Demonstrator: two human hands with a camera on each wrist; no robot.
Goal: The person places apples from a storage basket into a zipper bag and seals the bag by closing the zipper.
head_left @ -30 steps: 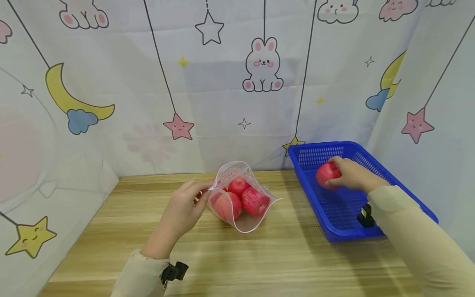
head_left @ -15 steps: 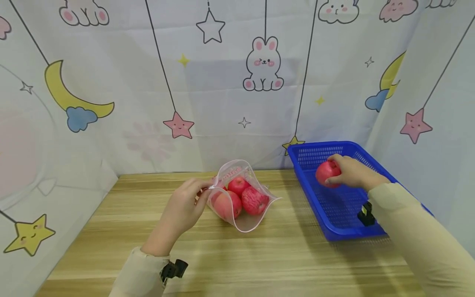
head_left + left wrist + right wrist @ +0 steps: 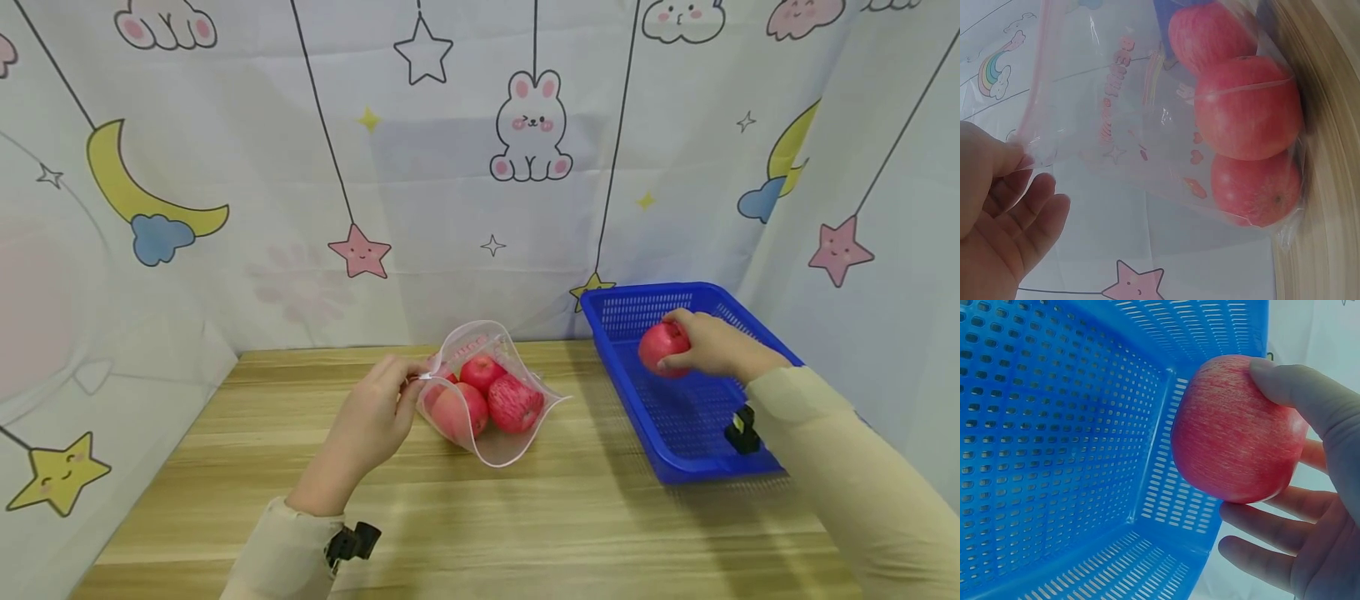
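Centre: apples [image 3: 516, 404] already in zip bag [image 3: 498, 451] pinched by left fingers [image 3: 407, 367]; right: last visible loose apple [image 3: 658, 352] clamped by right fingers [image 3: 1272, 526].

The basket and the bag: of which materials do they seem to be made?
The basket: probably moulded plastic, smooth and slightly shiny, with evenly slotted walls. The bag: likely thin, clear plastic film, since apples show through it and it creases with highlights.
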